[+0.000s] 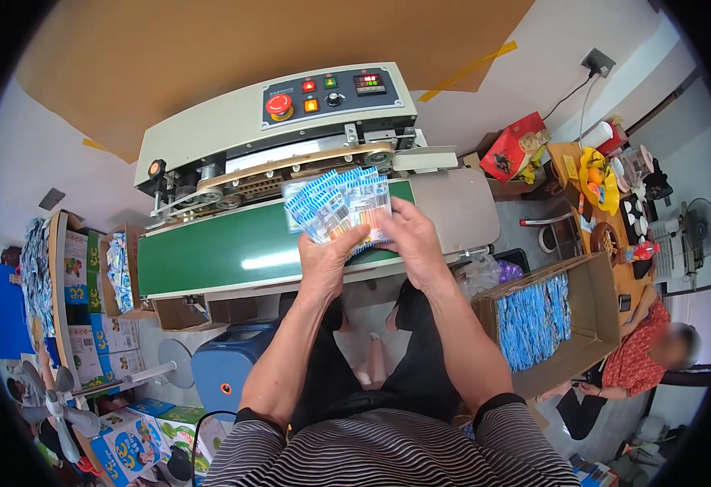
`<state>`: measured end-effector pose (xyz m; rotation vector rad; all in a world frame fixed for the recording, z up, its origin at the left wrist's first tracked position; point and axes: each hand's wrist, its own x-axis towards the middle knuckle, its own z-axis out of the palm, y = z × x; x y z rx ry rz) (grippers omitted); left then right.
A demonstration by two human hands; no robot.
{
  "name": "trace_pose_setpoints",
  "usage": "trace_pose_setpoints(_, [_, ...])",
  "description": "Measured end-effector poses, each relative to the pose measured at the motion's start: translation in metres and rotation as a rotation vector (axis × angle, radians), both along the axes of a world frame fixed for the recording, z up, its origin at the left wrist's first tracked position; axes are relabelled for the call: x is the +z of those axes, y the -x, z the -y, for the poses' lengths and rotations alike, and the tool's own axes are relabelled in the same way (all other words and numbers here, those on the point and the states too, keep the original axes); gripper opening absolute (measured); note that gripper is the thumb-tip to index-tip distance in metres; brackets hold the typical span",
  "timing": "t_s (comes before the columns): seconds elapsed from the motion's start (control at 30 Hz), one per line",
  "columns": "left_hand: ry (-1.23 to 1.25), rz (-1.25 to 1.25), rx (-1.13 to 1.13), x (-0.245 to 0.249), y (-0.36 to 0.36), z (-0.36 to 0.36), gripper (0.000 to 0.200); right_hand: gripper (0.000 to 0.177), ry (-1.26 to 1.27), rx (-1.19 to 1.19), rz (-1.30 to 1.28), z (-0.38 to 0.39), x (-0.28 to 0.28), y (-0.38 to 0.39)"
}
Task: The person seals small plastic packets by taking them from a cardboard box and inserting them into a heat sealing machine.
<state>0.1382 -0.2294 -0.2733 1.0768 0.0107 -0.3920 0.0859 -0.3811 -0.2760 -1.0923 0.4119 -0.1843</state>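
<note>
A fan of blue-and-white printed packets (331, 207) is held above the green conveyor belt (209, 252) of a band sealer (209, 140). They look light, thin and slick, apt to slide apart; a pinch at the gathered lower edges should suit. The left hand (323, 261) is closed on them, thumb across the front; the right hand (418, 245), half-curled, meets their right edge, its grip unclear.

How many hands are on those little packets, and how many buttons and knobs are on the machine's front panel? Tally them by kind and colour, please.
Hands on the packets: 2, left hand and right hand
Red buttons: 2, large round and small square
Green button: 1
Orange button: 1
Knob: 1
Total: 7
</note>
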Motion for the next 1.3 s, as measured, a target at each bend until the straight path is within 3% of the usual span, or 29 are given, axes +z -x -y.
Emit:
trace_pose_setpoints(0.27, [0.022, 0.060, -0.024, 0.002, 0.008, 0.005, 0.040, 0.037, 0.035, -0.008, 0.112, -0.004, -0.001, 0.011])
trace_pose_setpoints(0.63, [0.024, -0.008, 0.011, -0.005, 0.000, -0.001, 0.043, 0.023, -0.193, -0.115, 0.093, 0.004, -0.012, 0.001])
trace_pose_setpoints(0.77, [0.023, 0.026, 0.016, -0.004, 0.000, -0.002, 0.042, 0.022, -0.029, 0.000, 0.117, -0.007, -0.015, -0.001])
trace_pose_setpoints(0.93, [0.045, 0.020, 0.056, -0.003, 0.002, -0.005, 0.041, 0.022, -0.088, -0.003, 0.115, -0.008, -0.011, 0.000])
trace_pose_setpoints(1.03, [0.058, 0.015, 0.073, -0.003, 0.003, -0.005, 0.041, 0.020, -0.256, -0.028, 0.126, -0.008, 0.006, 0.004])
trace_pose_setpoints(1.2, [0.055, 0.029, 0.097, -0.006, 0.003, -0.005, 0.041, 0.020, -0.240, 0.040, 0.113, -0.002, 0.000, 0.005])
trace_pose_setpoints(1.3, [0.057, 0.035, 0.103, -0.007, 0.003, -0.006, 0.041, 0.024, -0.177, -0.099, 0.102, 0.005, -0.007, 0.003])
